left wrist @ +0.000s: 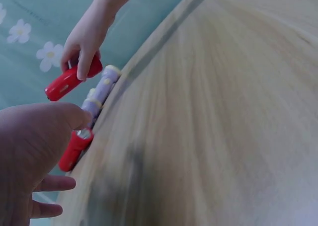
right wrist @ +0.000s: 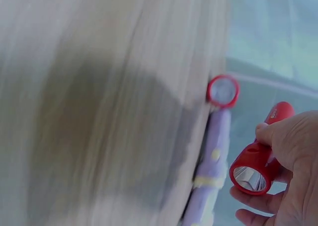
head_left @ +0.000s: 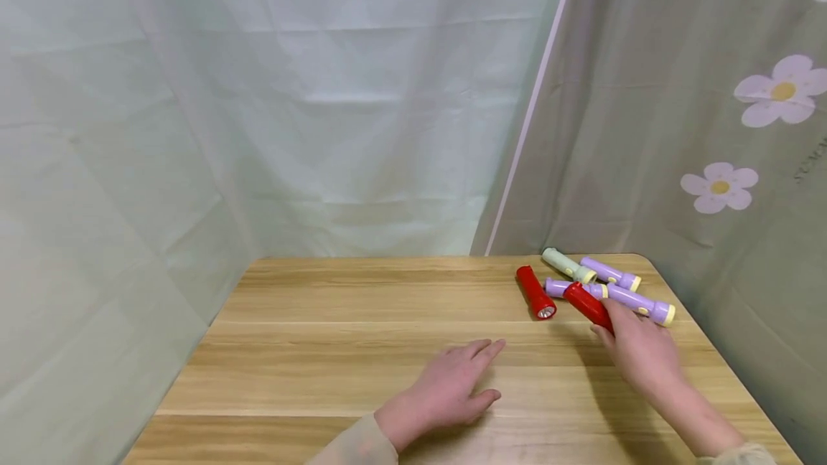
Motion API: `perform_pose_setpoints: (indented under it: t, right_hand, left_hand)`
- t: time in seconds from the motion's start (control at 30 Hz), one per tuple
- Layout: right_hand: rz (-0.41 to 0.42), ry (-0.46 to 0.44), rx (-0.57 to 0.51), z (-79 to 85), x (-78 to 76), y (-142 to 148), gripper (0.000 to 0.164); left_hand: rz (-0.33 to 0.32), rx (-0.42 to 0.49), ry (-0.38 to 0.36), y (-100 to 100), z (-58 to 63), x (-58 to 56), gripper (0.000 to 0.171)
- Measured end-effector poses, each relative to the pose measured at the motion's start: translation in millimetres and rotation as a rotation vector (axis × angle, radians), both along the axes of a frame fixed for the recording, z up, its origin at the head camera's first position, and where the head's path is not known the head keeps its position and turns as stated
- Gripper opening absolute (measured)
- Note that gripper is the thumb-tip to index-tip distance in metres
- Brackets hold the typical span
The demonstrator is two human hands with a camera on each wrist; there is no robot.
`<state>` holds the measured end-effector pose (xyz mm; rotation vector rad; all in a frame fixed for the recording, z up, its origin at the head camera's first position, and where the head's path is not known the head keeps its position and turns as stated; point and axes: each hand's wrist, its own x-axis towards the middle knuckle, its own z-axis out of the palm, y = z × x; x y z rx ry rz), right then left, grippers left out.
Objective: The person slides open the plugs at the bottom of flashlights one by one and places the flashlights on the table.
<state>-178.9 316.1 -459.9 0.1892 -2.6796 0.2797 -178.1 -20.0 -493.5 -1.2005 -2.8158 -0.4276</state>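
My right hand (head_left: 642, 346) grips a red flashlight (head_left: 588, 306) and holds it above the right side of the table; in the right wrist view its lens end (right wrist: 251, 179) faces the camera. A second red flashlight (head_left: 536, 294) lies on the table to the left of it. Beside and behind the held one lie a pale green flashlight (head_left: 563, 262) and purple flashlights with yellow rims, one at the back (head_left: 609, 273), one at the right (head_left: 639, 303) and one partly hidden (head_left: 558, 287). My left hand (head_left: 452, 384) hovers over the table's front middle, fingers extended, holding nothing.
The wooden table (head_left: 310, 350) has its back edge against a hanging pale curtain (head_left: 362, 128). A grey curtain with white flowers (head_left: 717, 189) hangs along the right side, close to the flashlights.
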Motion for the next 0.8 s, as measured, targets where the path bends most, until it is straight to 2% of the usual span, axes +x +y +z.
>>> perform_pose_setpoints:
  t: [0.13,0.37,0.63,0.8]
  right_hand:
    - [0.055,0.019,-0.036,6.3,-5.6,-23,0.044]
    - [0.140,0.025,-0.161,9.1,-12.1,-64,0.046]
    - [0.149,-0.020,-0.227,8.5,-17.1,-98,0.055]
    - [0.156,-0.002,-0.239,7.0,-19.9,-112,0.051]
  left_hand:
    - [0.030,0.057,-0.029,-13,2.4,-6.1,0.078]
    - [0.093,0.191,-0.082,-31,10.4,-12.9,0.077]
    - [0.197,0.375,-0.143,-44,18.3,-18.4,0.076]
    - [0.284,0.518,-0.203,-47,23.4,-21.4,0.074]
